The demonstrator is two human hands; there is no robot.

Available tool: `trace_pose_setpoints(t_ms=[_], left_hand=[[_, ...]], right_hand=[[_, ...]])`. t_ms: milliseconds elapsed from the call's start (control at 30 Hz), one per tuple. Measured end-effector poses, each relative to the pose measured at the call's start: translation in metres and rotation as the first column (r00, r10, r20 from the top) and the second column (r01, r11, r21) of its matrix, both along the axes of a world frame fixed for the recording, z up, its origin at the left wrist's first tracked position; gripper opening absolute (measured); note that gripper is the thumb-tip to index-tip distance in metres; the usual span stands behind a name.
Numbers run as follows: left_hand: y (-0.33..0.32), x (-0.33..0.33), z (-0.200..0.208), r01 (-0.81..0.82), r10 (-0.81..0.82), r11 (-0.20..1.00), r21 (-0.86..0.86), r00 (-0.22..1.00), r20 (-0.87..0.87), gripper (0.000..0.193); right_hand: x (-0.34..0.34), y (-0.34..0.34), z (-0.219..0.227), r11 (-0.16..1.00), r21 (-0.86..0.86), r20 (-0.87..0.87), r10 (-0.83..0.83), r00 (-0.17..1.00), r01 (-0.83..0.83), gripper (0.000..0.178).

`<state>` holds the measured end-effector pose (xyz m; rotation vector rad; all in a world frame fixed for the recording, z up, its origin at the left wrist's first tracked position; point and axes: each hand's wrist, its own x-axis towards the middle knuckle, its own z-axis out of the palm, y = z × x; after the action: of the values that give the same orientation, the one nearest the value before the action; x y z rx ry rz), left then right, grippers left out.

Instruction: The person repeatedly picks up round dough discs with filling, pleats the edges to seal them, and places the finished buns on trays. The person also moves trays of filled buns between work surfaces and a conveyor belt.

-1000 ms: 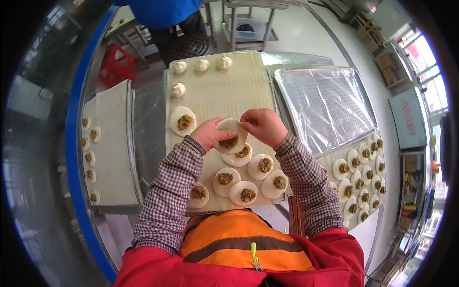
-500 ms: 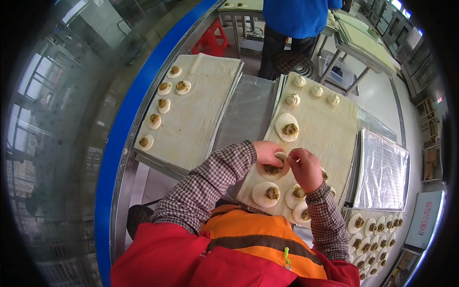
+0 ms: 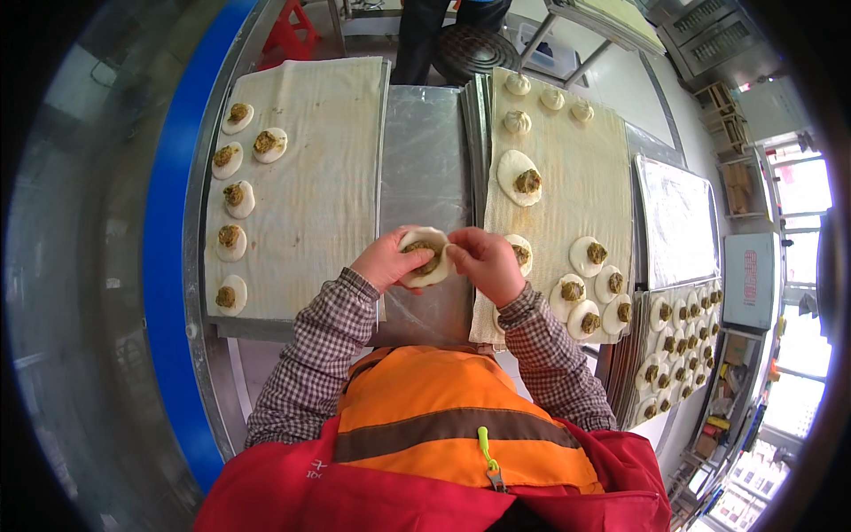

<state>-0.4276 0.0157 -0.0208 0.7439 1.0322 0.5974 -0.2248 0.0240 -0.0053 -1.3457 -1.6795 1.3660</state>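
Across the metal worktop (image 3: pixel 425 151), two cloth-lined trays are lying to either side of a bare strip, the left tray (image 3: pixel 328 186) carrying six filled dough rounds (image 3: pixel 232 295) and the right tray (image 3: pixel 581 177) four pleated buns (image 3: pixel 553 99) plus at least seven filled rounds (image 3: pixel 588 256). Over that strip, two hands are holding one open wrapper (image 3: pixel 434 266). Its left hand (image 3: pixel 390 259) is cupping it, thumb pressing the filling, while the right hand (image 3: pixel 487 262) is pinching its edge between closed thumb and fingers.
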Motion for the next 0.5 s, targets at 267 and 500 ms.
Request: trace_pose_setpoints(t_ms=[267,500], left_hand=[[0.003,-0.012,0.008,0.219,-0.209,0.974,0.055,0.966,-0.154,0.039],[0.003,0.001,0.005,0.187,-0.182,0.982,0.002,0.96,-0.214,0.034]], right_hand=[[-0.013,0.002,-0.006,0.995,0.086,0.024,0.046,0.999,-0.048,0.012],[0.0,-0.001,-0.009,0.988,0.134,0.038,0.066,0.997,-0.071,0.012]])
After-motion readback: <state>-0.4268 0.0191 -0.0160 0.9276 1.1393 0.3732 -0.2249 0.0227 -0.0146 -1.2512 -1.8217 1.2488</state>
